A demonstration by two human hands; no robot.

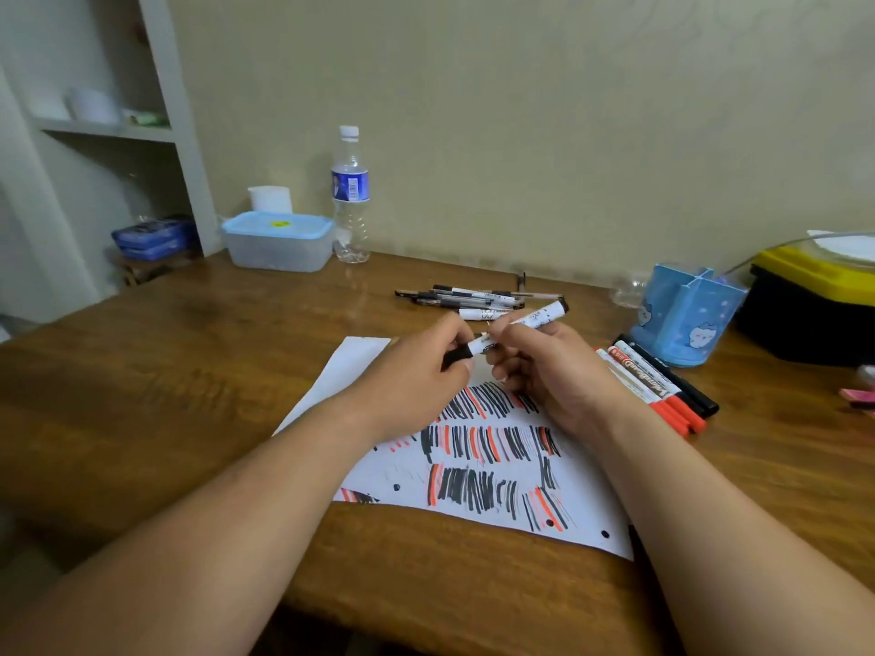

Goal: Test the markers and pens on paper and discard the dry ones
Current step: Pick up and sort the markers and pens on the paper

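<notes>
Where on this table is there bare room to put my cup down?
Widest bare patch of the table: the left side, between the paper and the table's left edge, in front of the lidded container. A narrow strip runs along the near edge. The right is crowded with markers, a blue pen holder and a black-and-yellow box; pens lie behind the paper.

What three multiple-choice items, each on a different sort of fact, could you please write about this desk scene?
1. The water bottle stands: A. on the floor; B. beside the blue-lidded container; C. on a shelf.
2. The strokes on the paper are: A. blue and green; B. black only; C. black and red.
3. The left hand and right hand: A. grip a white marker; B. lie flat; C. hang idle.
B: they stand side by side at the wall. C: both colours fill the rows. A: fingers curl round the marker.
</notes>
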